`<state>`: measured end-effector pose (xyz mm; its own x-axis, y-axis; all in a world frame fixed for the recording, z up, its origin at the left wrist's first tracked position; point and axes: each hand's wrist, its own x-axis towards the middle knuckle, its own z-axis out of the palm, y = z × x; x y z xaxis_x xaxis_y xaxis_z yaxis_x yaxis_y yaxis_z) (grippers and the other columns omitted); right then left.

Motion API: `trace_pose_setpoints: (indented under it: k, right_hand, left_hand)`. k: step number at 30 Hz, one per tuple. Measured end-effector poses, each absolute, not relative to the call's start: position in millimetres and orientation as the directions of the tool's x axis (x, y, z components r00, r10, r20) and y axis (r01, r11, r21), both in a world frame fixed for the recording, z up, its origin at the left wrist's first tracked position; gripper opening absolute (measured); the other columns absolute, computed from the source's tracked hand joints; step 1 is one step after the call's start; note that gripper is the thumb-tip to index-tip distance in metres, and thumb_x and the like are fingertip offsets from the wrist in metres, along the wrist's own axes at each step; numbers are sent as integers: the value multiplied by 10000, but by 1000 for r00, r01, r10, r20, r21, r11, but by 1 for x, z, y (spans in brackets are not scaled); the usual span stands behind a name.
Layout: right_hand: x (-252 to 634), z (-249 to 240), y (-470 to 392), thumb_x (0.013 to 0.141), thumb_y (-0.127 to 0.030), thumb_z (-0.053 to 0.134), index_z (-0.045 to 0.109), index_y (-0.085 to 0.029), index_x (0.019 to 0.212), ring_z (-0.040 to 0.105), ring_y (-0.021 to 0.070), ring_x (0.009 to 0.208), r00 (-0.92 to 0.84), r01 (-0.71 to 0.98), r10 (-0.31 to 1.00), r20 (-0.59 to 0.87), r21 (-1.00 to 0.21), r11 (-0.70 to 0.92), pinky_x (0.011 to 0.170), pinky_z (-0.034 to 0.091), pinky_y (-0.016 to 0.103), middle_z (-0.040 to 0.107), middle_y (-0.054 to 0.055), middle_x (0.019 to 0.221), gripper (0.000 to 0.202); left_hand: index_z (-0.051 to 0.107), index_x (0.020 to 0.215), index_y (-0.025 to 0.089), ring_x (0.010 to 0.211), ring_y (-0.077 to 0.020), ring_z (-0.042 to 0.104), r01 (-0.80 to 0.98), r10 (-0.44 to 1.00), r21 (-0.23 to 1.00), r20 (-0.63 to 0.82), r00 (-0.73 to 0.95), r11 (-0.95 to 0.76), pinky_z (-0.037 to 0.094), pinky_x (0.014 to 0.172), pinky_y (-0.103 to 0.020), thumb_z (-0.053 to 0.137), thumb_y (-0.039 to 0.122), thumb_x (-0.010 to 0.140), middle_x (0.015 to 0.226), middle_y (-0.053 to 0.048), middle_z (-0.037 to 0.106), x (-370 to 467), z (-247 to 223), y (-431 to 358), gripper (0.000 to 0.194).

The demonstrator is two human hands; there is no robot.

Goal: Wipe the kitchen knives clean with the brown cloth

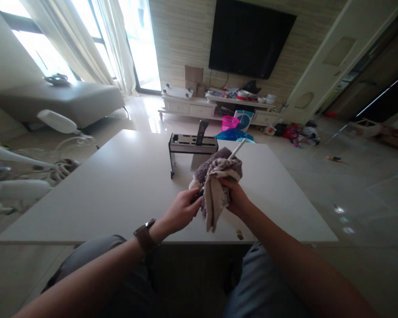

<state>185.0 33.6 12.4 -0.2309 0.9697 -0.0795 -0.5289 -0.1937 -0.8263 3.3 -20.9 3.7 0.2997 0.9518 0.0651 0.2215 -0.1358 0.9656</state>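
My left hand (182, 207), with a watch on its wrist, is closed round the black handle of a knife (237, 149). Most of the blade is hidden in a fuzzy purple-grey and beige towel (214, 190); a pale narrow end pokes out at the far right. My right hand (236, 197) grips this towel around the blade, its fingers partly covered by the cloth. Just beyond my hands stands a knife rack (189, 142) with a dark frame. One black-handled knife (201, 132) sits upright in it, its broad blade showing below the slots.
The white table (129, 181) carries the rack and a small yellow-and-dark object (239, 234) near the front edge. Beyond its far edge are a blue basin (234, 134) and a pink basket (230, 123). White chairs (20, 187) stand at the left; a cluttered low cabinet (189, 107) lines the wall.
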Motion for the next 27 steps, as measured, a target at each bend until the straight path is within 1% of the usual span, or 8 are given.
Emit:
trace_pose_setpoints:
  k: [4, 9, 11, 14, 18, 22, 25, 27]
  right_hand:
    - [173, 13, 26, 516, -187, 917, 750, -182, 850, 717, 203, 714, -147, -453, 987, -72, -882, -131, 727, 591, 338, 785, 5, 810, 374]
    - [181, 20, 37, 494, -172, 900, 754, -187, 809, 698, 189, 679, -14, -444, 999, -29, -895, -32, 680, 577, 322, 780, -12, 775, 347]
    - [190, 23, 47, 503, -160, 886, 747, -192, 810, 697, 187, 682, 56, -453, 998, 6, -891, 31, 684, 578, 322, 779, -19, 776, 338]
    - [210, 25, 64, 558, -167, 864, 734, -201, 857, 715, 189, 717, 135, -495, 991, 23, -864, 88, 711, 594, 325, 784, -18, 808, 328]
    - [234, 24, 81, 643, -211, 837, 717, -218, 937, 732, 173, 739, 210, -558, 977, 21, -818, 138, 782, 621, 336, 789, -31, 859, 317]
    - [240, 22, 82, 675, -259, 829, 720, -207, 927, 730, 168, 715, 200, -610, 979, -41, -787, 92, 788, 633, 327, 782, -28, 818, 280]
    - [229, 22, 75, 663, -276, 835, 731, -204, 905, 729, 180, 716, 140, -626, 986, -93, -780, 15, 755, 637, 330, 785, -14, 821, 273]
    - [216, 19, 67, 639, -274, 851, 736, -213, 900, 731, 189, 734, 102, -597, 991, -85, -802, -7, 744, 630, 328, 790, -13, 842, 292]
  left_hand:
    - [606, 779, 153, 532, -104, 471, 338, 948, 909, 149, 280, -243, 380, 529, -217, 528, 337, 931, 595, 20, 558, 4, 8, -20, 251]
    - [623, 817, 149, 563, -107, 417, 395, 943, 877, 161, 293, -273, 325, 546, -229, 520, 362, 956, 593, 37, 505, 5, 12, -19, 275]
    - [618, 818, 151, 576, -104, 388, 421, 944, 864, 161, 289, -277, 293, 546, -235, 531, 395, 965, 613, 41, 482, 6, 11, -19, 298]
    - [563, 743, 163, 578, -101, 342, 453, 945, 849, 148, 290, -272, 244, 536, -250, 545, 430, 966, 612, 48, 437, 6, 11, -20, 349]
    - [552, 723, 165, 573, -105, 344, 467, 943, 847, 110, 314, -254, 221, 535, -265, 550, 437, 960, 612, 40, 451, 6, 12, -22, 361]
    - [560, 729, 166, 573, -107, 350, 471, 945, 848, 96, 311, -241, 214, 536, -269, 548, 431, 954, 615, 38, 457, 8, 11, -25, 348]
    - [514, 706, 175, 563, -102, 336, 498, 951, 829, 122, 284, -255, 210, 536, -267, 554, 414, 951, 598, 47, 438, 8, 8, -25, 345]
    - [497, 696, 177, 559, -99, 323, 523, 952, 807, 149, 266, -272, 211, 538, -266, 558, 412, 951, 591, 49, 438, 7, 5, -24, 352]
